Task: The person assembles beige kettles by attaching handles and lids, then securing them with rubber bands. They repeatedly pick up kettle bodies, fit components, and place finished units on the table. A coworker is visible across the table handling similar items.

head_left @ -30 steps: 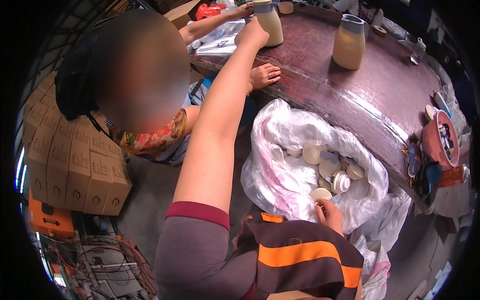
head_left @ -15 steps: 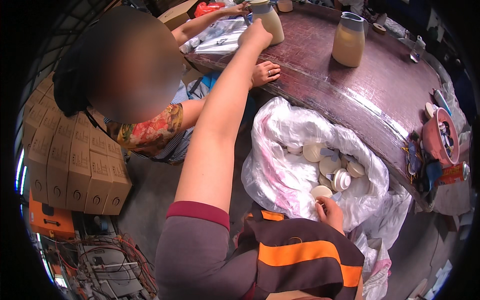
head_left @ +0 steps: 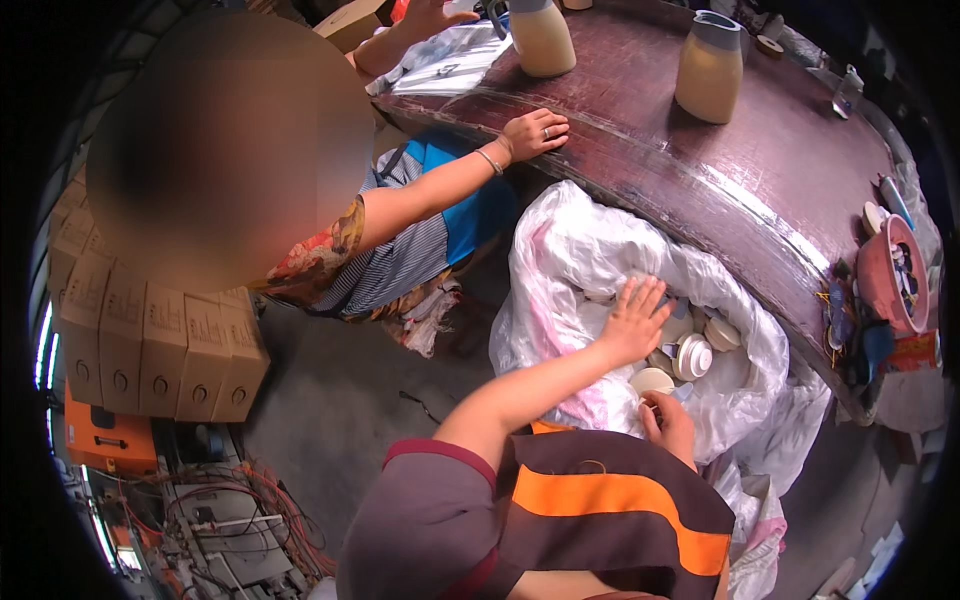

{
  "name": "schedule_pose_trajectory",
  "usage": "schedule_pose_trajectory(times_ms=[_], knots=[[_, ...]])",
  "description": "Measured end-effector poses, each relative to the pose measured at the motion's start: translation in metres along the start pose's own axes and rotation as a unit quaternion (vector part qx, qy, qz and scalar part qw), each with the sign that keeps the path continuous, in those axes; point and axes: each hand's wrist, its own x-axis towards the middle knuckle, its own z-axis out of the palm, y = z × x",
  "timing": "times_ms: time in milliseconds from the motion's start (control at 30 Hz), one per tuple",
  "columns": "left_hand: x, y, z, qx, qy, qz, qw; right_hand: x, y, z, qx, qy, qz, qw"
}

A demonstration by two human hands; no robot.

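Observation:
My left hand is open, fingers spread, over the pale lids in a white plastic sack. A round white lid with a stepped top lies beside it among cream discs and grey tabs. My right hand is curled at the sack's near rim, by a cream lid; what its fingers hold, if anything, is hidden. On the table stand two beige jugs with grey collars, one at the left and another further right. A co-worker's raised hand is near the left jug's handle.
The dark red table has a worn front edge beyond the sack. The co-worker sits at left, the other hand resting on that edge. A pink basket of small parts hangs at right. Stacked cartons and tangled cables are at left.
My left hand has let go of the left jug and come back to above the lids in the sack. The co-worker's far hand has lifted off the jug. My right hand stays at the rim.

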Motion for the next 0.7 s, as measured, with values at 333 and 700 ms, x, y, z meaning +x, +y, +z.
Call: schedule_pose_trajectory(times_ms=[333,700], knots=[[0.0,0.006,0.002,-0.046,0.032,-0.021,0.998,0.002,-0.006,0.001,0.001,0.008,0.011,1.0],[-0.002,0.005,0.004,-0.056,0.032,-0.022,0.998,0.003,0.002,0.006,0.0,0.008,0.015,1.0]])
